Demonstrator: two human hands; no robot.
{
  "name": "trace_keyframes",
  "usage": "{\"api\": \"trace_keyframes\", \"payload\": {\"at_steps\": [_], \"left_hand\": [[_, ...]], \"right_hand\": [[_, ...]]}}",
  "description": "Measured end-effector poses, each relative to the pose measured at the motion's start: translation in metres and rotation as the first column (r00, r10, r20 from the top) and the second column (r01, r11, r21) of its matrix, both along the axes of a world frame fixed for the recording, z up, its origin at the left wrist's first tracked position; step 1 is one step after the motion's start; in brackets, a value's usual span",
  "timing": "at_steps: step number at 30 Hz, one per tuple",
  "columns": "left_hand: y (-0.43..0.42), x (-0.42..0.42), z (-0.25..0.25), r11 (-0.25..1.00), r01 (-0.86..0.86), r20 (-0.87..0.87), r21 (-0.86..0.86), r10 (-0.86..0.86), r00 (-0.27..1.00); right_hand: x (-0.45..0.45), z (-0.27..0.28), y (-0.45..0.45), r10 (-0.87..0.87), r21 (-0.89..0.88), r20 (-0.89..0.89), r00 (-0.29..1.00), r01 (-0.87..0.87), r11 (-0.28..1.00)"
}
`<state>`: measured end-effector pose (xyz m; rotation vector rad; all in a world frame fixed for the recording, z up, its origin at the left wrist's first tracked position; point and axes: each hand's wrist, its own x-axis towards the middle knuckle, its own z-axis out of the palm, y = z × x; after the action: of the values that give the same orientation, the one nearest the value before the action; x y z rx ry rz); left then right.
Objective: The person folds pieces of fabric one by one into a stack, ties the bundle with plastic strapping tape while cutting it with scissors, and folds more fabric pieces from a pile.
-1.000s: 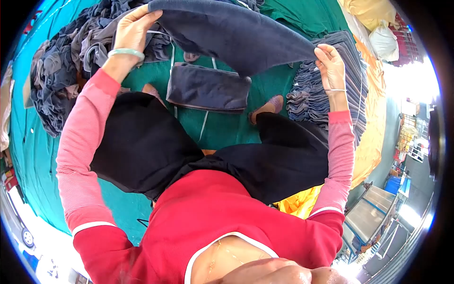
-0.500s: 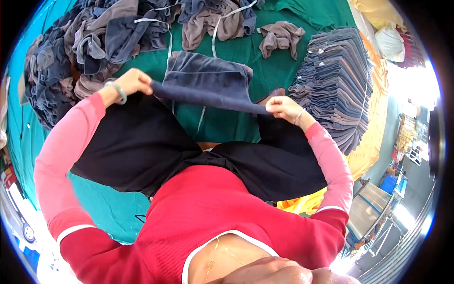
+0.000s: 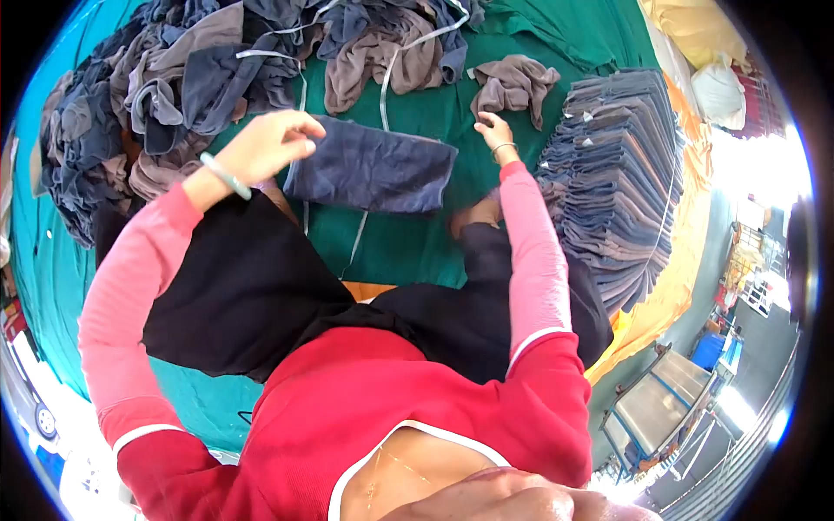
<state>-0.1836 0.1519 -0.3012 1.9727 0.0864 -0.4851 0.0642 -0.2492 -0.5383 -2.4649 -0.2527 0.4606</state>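
Observation:
A dark blue-grey cloth point(image 3: 373, 167), like a towel, lies folded flat in front of me, on top of thin white straps point(image 3: 386, 95). My left hand point(image 3: 276, 146) is over its upper left corner, fingers curved and a little apart with nothing seen in them; whether it touches the cloth I cannot tell. My right hand point(image 3: 496, 135) is beyond the cloth's right end, fingers stretched and holding nothing. Just past those fingertips lies a crumpled brown cloth point(image 3: 514, 85).
A large heap of loose blue-grey and brown cloths point(image 3: 95, 139) lies at the left and back. To the right stands a long row of folded cloths point(image 3: 612, 174) tied with string. Green sheeting point(image 3: 417, 247) covers the floor. A cart point(image 3: 665, 391) stands further right.
Both hands have let go of the cloth's near edge, which now lies folded over flat. My right hand has moved up and away towards the brown cloth; my left hand has shifted slightly right.

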Motion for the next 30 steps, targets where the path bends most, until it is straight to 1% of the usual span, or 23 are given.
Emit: {"api": "trace_keyframes", "payload": {"at_steps": [1, 2, 3, 5, 7, 8, 9, 10, 11, 13, 15, 17, 19, 20, 21, 23, 24, 25, 26, 27, 28, 29, 30], "left_hand": [[-0.006, -0.002, 0.009, 0.999, 0.022, 0.036, -0.028, -0.021, 0.999], [-0.014, -0.003, 0.027, 0.998, 0.048, 0.04, -0.03, -0.047, 0.998], [-0.02, -0.005, 0.04, 0.996, 0.084, 0.091, 0.007, -0.084, 0.992], [-0.029, -0.007, 0.056, 0.977, 0.181, 0.183, 0.109, -0.199, 0.963], [-0.032, -0.013, 0.045, 0.951, 0.212, 0.359, 0.225, -0.284, 0.889], [-0.032, -0.013, 0.047, 0.919, 0.239, 0.319, 0.314, -0.34, 0.885], [-0.032, -0.011, 0.048, 0.909, 0.247, 0.322, 0.336, -0.357, 0.877], [-0.031, -0.009, 0.048, 0.9, 0.254, 0.325, 0.355, -0.373, 0.869], [-0.03, -0.008, 0.049, 0.891, 0.26, 0.33, 0.372, -0.389, 0.86], [-0.028, -0.003, 0.052, 0.882, 0.253, 0.293, 0.397, -0.383, 0.876], [-0.024, -0.001, 0.051, 0.891, 0.231, 0.32, 0.392, -0.367, 0.873], [-0.023, 0.003, 0.044, 0.924, 0.175, 0.439, 0.34, -0.321, 0.839], [-0.025, 0.015, 0.049, 0.971, 0.166, 0.286, 0.175, -0.211, 0.935], [-0.024, 0.02, 0.041, 0.976, 0.159, 0.308, 0.147, -0.198, 0.931], [-0.029, 0.027, 0.03, 0.987, 0.096, 0.374, 0.132, -0.139, 0.917], [-0.048, 0.043, 0.013, 0.979, -0.149, 0.717, 0.137, 0.005, 0.697], [-0.062, 0.05, 0.032, 0.775, -0.149, 0.185, -0.613, 0.325, 0.927], [-0.078, 0.057, 0.053, 0.113, -0.441, -0.433, -0.89, 0.091, 0.897], [-0.104, 0.061, 0.044, 0.25, -0.366, -0.263, -0.897, 0.364, 0.894], [-0.121, 0.059, 0.032, 0.394, -0.322, -0.04, -0.861, 0.579, 0.815], [-0.118, 0.057, 0.035, 0.404, -0.315, -0.029, -0.859, 0.576, 0.817], [-0.112, 0.055, 0.039, 0.357, -0.313, -0.066, -0.88, 0.56, 0.826], [-0.104, 0.055, 0.044, 0.311, -0.313, -0.104, -0.897, 0.54, 0.835]], "right_hand": [[0.006, -0.024, 0.0, 0.023, -0.078, 0.079, 0.997, -0.016, 0.997], [0.011, -0.039, 0.002, -0.055, -0.229, 0.055, 0.997, 0.067, 0.971], [0.01, -0.038, 0.01, -0.086, -0.297, 0.026, 0.996, 0.09, 0.951], [0.018, -0.066, 0.009, -0.1, -0.29, 0.034, 0.994, 0.105, 0.951], [0.055, -0.096, -0.011, 0.042, -0.162, -0.026, 0.999, -0.045, 0.986], [0.071, -0.096, -0.021, -0.028, 0.148, -0.127, 0.991, 0.046, 0.988], [0.068, -0.055, -0.015, -0.175, 0.471, -0.179, 0.968, 0.24, 0.849], [0.084, -0.027, -0.019, -0.191, 0.555, -0.095, 0.977, 0.212, 0.805], [0.091, 0.007, -0.015, -0.248, 0.661, -0.097, 0.964, 0.249, 0.708], [0.108, 0.084, -0.017, -0.076, 0.739, -0.124, 0.989, 0.143, 0.658], [0.092, 0.18, -0.004, 0.051, 0.644, -0.145, 0.988, 0.055, 0.763], [0.06, 0.26, 0.012, 0.172, 0.638, -0.136, 0.976, -0.047, 0.769], [0.02, 0.326, 0.031, 0.332, 0.674, -0.138, 0.933, -0.158, 0.722], [-0.002, 0.353, 0.041, 0.404, 0.674, -0.103, 0.909, -0.235, 0.701], [-0.022, 0.376, 0.052, 0.467, 0.705, -0.054, 0.883, -0.297, 0.643], [-0.066, 0.415, 0.076, 0.579, 0.756, 0.048, 0.814, -0.409, 0.512], [-0.095, 0.432, 0.093, 0.586, 0.826, 0.052, 0.808, -0.365, 0.429], [-0.118, 0.443, 0.111, 0.594, 0.886, 0.059, 0.802, -0.316, 0.34], [-0.128, 0.446, 0.125, 0.7, 0.917, 0.106, 0.706, -0.341, 0.206], [-0.137, 0.449, 0.138, 0.786, 0.936, 0.16, 0.598, -0.344, 0.071], [-0.144, 0.467, 0.163, 0.885, 0.915, 0.136, 0.445, -0.4, 0.06], [-0.147, 0.484, 0.183, 0.954, 0.891, 0.099, 0.283, -0.452, 0.042], [-0.147, 0.485, 0.187, 0.943, 0.864, 0.038, 0.331, -0.484, 0.135]]}}
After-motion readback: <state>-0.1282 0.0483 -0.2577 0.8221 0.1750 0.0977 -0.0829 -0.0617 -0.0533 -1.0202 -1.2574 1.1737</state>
